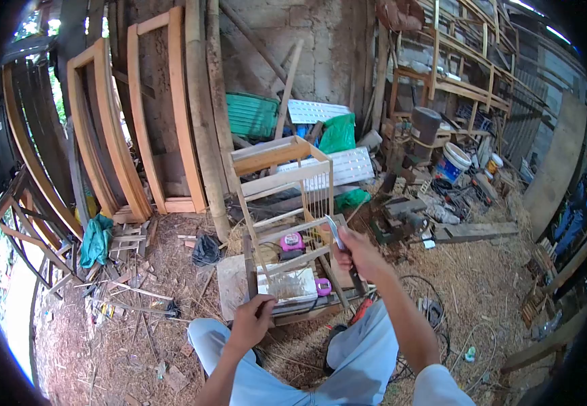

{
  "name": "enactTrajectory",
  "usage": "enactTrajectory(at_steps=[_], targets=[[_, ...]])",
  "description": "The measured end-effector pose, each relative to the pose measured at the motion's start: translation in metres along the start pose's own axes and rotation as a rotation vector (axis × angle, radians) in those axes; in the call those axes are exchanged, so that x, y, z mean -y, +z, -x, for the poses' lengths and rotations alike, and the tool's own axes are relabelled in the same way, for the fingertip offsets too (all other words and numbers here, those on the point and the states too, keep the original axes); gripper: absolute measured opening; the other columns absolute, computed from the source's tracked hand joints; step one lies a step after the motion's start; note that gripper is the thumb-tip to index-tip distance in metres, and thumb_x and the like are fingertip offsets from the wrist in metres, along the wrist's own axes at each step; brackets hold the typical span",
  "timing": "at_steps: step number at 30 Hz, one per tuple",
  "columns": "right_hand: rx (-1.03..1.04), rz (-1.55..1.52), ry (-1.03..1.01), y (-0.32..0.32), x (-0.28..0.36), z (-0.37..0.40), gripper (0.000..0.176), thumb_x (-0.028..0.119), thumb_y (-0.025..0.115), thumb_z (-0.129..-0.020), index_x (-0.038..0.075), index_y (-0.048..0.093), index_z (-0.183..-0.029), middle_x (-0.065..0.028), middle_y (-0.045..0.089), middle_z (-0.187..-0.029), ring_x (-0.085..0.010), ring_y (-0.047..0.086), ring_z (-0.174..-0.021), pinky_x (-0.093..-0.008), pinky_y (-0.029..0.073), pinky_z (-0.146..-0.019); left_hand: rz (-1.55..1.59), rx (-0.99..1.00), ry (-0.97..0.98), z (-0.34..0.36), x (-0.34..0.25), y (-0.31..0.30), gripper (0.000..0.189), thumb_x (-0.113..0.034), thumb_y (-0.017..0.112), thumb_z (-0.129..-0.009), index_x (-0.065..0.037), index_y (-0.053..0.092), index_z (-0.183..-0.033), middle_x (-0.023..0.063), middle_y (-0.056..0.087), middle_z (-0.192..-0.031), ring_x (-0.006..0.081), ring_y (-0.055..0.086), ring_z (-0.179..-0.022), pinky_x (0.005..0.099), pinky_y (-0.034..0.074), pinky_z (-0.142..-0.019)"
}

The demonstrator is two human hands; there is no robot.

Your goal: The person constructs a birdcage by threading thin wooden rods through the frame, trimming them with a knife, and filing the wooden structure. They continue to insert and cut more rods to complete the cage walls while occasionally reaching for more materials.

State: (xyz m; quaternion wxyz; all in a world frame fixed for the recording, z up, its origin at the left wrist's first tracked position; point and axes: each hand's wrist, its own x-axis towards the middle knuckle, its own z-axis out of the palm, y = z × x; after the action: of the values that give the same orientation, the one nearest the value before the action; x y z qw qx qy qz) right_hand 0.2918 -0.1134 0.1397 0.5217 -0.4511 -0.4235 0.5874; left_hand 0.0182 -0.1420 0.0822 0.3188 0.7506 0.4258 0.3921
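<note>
In front of my knees stands a small wooden frame (286,181) with slats and thin upright bars. My right hand (361,256) is closed around a hammer (334,230), its curved metal head up and its dark handle pointing down, over the frame's right side. My left hand (251,323) is at the frame's near left corner, fingers curled and pressed together; what they hold, if anything, is too small to make out. Between the slats lie a pink tape measure (292,241) and a white board (292,285). A purple-pink round item (323,287) sits beside the board.
Tall wooden frames (171,111) lean at the left wall. A green crate (251,114) and white perforated panels (334,166) lie behind the small frame. Buckets (453,162) and scrap stand at right. Cables (442,308) lie on the shaving-covered ground near my right leg.
</note>
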Motion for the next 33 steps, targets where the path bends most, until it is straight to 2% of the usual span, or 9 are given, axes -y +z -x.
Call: enactTrajectory(at_steps=[3, 5, 10, 14, 19, 20, 23, 24, 33], targets=[[0.069, 0.123, -0.063, 0.021, -0.042, 0.004, 0.024, 0.027, 0.043, -0.101, 0.006, 0.056, -0.101, 0.0005, 0.049, -0.070, -0.0073, 0.045, -0.052, -0.0238, 0.038, -0.043, 0.133, -0.111, 0.037, -0.016, -0.008, 0.016, 0.010, -0.009, 0.058, -0.091, -0.001, 0.062, -0.096, 0.0137, 0.061, -0.069, 0.0170, 0.056, -0.056, 0.0289, 0.045, -0.056], [0.204, 0.129, -0.018, 0.049, -0.050, 0.022, 0.034, 0.023, 0.041, -0.101, 0.013, 0.048, -0.133, 0.0048, 0.045, -0.075, -0.0038, 0.038, -0.055, -0.0186, 0.028, -0.044, 0.154, -0.090, 0.041, -0.022, -0.012, 0.025, 0.009, -0.008, 0.059, -0.091, -0.002, 0.061, -0.097, 0.0136, 0.061, -0.071, 0.0170, 0.055, -0.054, 0.0279, 0.045, -0.055], [0.343, -0.165, 0.231, 0.052, -0.046, 0.028, 0.033, 0.023, 0.045, -0.100, 0.009, 0.051, -0.130, 0.0056, 0.046, -0.071, -0.0025, 0.036, -0.053, -0.0192, 0.026, -0.043, -0.067, -0.170, 0.203, -0.013, -0.018, 0.028, 0.012, -0.003, 0.062, -0.085, -0.002, 0.060, -0.097, 0.0196, 0.066, -0.087, 0.0372, 0.065, -0.078, 0.0382, 0.051, -0.061], [0.391, 0.246, 0.102, 0.040, -0.047, 0.025, 0.030, 0.024, 0.050, -0.098, 0.003, 0.061, -0.116, 0.0046, 0.049, -0.068, -0.0020, 0.036, -0.048, -0.0187, 0.027, -0.042, -0.044, -0.128, 0.204, -0.002, -0.015, 0.024, 0.011, -0.002, 0.062, -0.085, -0.002, 0.061, -0.096, 0.0189, 0.066, -0.086, 0.0357, 0.066, -0.078, 0.0377, 0.051, -0.061], [0.379, 0.289, 0.124, 0.042, -0.037, 0.029, 0.026, 0.022, 0.050, -0.099, 0.003, 0.062, -0.112, 0.0048, 0.049, -0.067, -0.0018, 0.036, -0.047, -0.0180, 0.029, -0.042, 0.086, -0.035, 0.032, 0.009, -0.022, 0.016, 0.012, -0.002, 0.061, -0.087, -0.002, 0.062, -0.099, 0.0179, 0.067, -0.086, 0.0323, 0.068, -0.079, 0.0344, 0.052, -0.064], [0.304, 0.248, 0.114, 0.040, -0.036, 0.028, 0.025, 0.021, 0.050, -0.098, 0.002, 0.062, -0.111, 0.0048, 0.048, -0.066, -0.0017, 0.036, -0.047, -0.0179, 0.029, -0.042, 0.031, 0.006, -0.058, 0.012, -0.018, 0.014, 0.008, -0.001, 0.059, -0.089, 0.000, 0.062, -0.096, 0.0125, 0.069, -0.083, 0.0196, 0.070, -0.074, 0.0298, 0.052, -0.065], [0.294, 0.265, 0.065, 0.034, -0.026, 0.033, 0.025, 0.019, 0.049, -0.099, -0.001, 0.062, -0.109, 0.0044, 0.046, -0.064, -0.0017, 0.034, -0.047, -0.0182, 0.026, -0.042, 0.049, -0.047, 0.084, 0.020, -0.018, 0.011, 0.008, -0.001, 0.060, -0.089, 0.000, 0.063, -0.096, 0.0122, 0.069, -0.081, 0.0192, 0.070, -0.075, 0.0288, 0.051, -0.065], [0.311, 0.265, 0.087, 0.033, -0.026, 0.032, 0.025, 0.018, 0.049, -0.099, -0.001, 0.061, -0.109, 0.0041, 0.046, -0.064, -0.0020, 0.034, -0.047, -0.0187, 0.026, -0.041, 0.051, -0.009, 0.053, 0.022, -0.017, 0.011, 0.010, -0.003, 0.061, -0.088, 0.000, 0.062, -0.097, 0.0165, 0.068, -0.087, 0.0305, 0.069, -0.082, 0.0333, 0.052, -0.067], [0.265, 0.266, 0.123, 0.034, -0.035, 0.035, 0.023, 0.015, 0.047, -0.099, -0.001, 0.061, -0.109, 0.0031, 0.047, -0.065, -0.0036, 0.036, -0.047, -0.0202, 0.028, -0.043, 0.094, 0.028, 0.022, 0.022, -0.017, 0.007, 0.008, -0.004, 0.061, -0.088, 0.000, 0.061, -0.095, 0.0175, 0.068, -0.086, 0.0323, 0.068, -0.079, 0.0341, 0.052, -0.067]])
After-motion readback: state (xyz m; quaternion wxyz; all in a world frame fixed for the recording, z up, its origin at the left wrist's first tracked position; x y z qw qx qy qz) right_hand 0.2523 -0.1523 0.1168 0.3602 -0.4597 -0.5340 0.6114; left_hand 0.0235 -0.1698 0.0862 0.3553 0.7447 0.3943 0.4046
